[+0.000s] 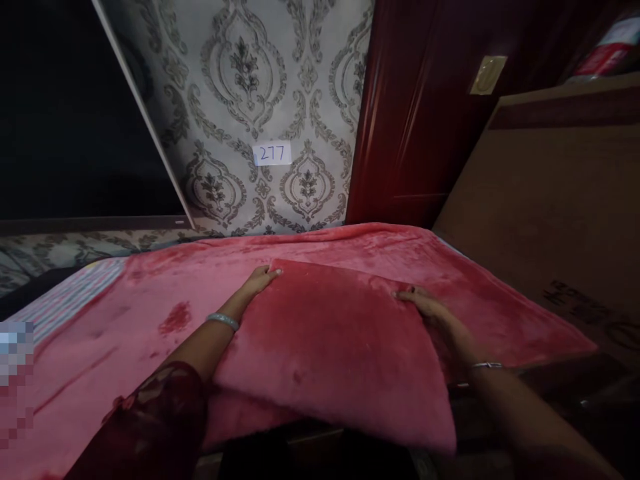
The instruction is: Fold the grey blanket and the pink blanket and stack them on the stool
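Note:
My left hand (260,281) pinches the upper left corner of a raised piece of pink plush blanket (330,347), thumb on its face. The upper right corner of the same piece is gripped by my right hand (421,301), thumb in front and fingers mostly behind. Between the hands the top edge is stretched fairly straight, and the cloth hangs down toward me. More pink plush blanket (150,313) lies spread out behind and to the left, with a few darker patches in its pile. Whether the raised piece joins that spread blanket, I cannot tell.
A striped cloth (80,290) shows past the blanket's left edge. At the upper left is a large dark screen (80,113). Patterned wallpaper (245,73) carries a paper label (272,153) reading 277. A large cardboard box (560,200) stands at the right, by a dark red wooden panel (400,107).

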Available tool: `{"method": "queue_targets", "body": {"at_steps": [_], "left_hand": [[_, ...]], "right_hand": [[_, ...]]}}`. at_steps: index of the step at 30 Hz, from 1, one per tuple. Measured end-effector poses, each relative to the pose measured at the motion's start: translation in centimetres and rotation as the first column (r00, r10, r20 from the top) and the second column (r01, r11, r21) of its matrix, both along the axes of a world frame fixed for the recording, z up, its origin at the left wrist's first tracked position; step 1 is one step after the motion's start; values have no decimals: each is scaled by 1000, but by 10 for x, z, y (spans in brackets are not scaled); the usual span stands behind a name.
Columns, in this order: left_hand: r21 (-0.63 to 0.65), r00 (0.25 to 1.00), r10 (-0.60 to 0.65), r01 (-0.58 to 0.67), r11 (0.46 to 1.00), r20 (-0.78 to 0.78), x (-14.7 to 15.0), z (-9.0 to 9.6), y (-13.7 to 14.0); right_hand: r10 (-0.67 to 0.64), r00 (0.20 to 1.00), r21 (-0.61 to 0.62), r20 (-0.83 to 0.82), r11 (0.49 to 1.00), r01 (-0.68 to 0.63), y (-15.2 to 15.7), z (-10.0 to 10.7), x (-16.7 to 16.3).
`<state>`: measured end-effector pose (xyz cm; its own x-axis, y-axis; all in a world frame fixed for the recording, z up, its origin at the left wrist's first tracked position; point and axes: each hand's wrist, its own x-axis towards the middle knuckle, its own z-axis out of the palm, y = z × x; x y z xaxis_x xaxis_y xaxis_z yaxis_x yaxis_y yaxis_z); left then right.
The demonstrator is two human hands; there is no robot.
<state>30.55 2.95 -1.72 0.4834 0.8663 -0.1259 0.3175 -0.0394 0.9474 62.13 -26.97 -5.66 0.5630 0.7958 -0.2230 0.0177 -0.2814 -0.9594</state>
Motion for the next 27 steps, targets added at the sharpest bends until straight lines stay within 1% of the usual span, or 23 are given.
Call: {"method": "queue_targets", "body": {"at_steps": [3, 6, 8, 9, 11, 12, 14, 15, 16, 17, 18, 19, 20, 21, 22, 23, 24, 25, 26, 27], "left_hand": [[20, 998, 17, -18, 1000, 57, -6, 3, -6], [31, 990, 25, -30, 999, 142, -11, 18, -14], [61, 970, 18, -34, 998, 243, -17, 38, -19], [92, 949, 16, -48, 995, 314, -22, 52, -21], [180, 881, 15, -113, 977, 473, -33, 85, -26], [228, 841, 18, -167, 959, 540, -40, 105, -28], [318, 787, -11, -236, 918, 616, -56, 146, -35], [386, 784, -56, -240, 891, 618, -64, 166, -39], [469, 797, -111, -231, 852, 594, -73, 184, -44], [552, 812, -158, -225, 802, 561, -83, 200, -50], [630, 832, -196, -217, 745, 519, -93, 210, -55], [693, 852, -213, -217, 687, 478, -104, 216, -61], [739, 872, -204, -229, 634, 445, -115, 214, -66], [772, 893, -174, -245, 587, 416, -127, 206, -71], [794, 909, -131, -267, 547, 396, -139, 191, -77], [805, 923, -76, -285, 521, 376, -152, 169, -83], [814, 940, -29, -280, 508, 341, -165, 143, -90], [810, 947, -9, -270, 521, 322, -178, 112, -98], [782, 971, 4, -196, 591, 241, -190, 81, -108], [720, 988, 9, -121, 683, 157, -202, 51, -119]], "right_hand": [[19, 999, 44, -26, 999, -18, -2, 9, -6], [69, 997, 72, 27, 995, -70, -9, 35, -11], [72, 989, 113, 129, 990, -87, -11, 60, -12], [55, 978, 144, 200, 986, -85, -11, 75, -11], [-32, 936, 234, 350, 971, -54, -7, 108, -11], [-97, 903, 296, 418, 955, -34, -4, 127, -12], [-253, 814, 437, 524, 899, -2, 2, 165, -18], [-334, 755, 508, 564, 862, 2, 4, 183, -23], [-415, 690, 574, 593, 819, -1, 6, 199, -31], [-483, 620, 624, 618, 782, -12, 6, 213, -39], [-537, 550, 656, 640, 754, -27, 4, 221, -48], [-575, 483, 673, 660, 738, -41, 1, 224, -58], [-598, 425, 679, 679, 732, -54, -3, 220, -66], [-612, 377, 680, 695, 731, -67, -8, 208, -73], [-607, 345, 667, 716, 741, -81, -13, 189, -78], [-595, 328, 653, 733, 752, -95, -20, 163, -82], [-567, 324, 627, 757, 770, -118, -26, 131, -85], [-465, 342, 537, 816, 829, -154, -33, 96, -88], [-343, 381, 435, 858, 880, -189, -40, 59, -91], [-251, 417, 372, 873, 897, -239, -47, 24, -94]]}}
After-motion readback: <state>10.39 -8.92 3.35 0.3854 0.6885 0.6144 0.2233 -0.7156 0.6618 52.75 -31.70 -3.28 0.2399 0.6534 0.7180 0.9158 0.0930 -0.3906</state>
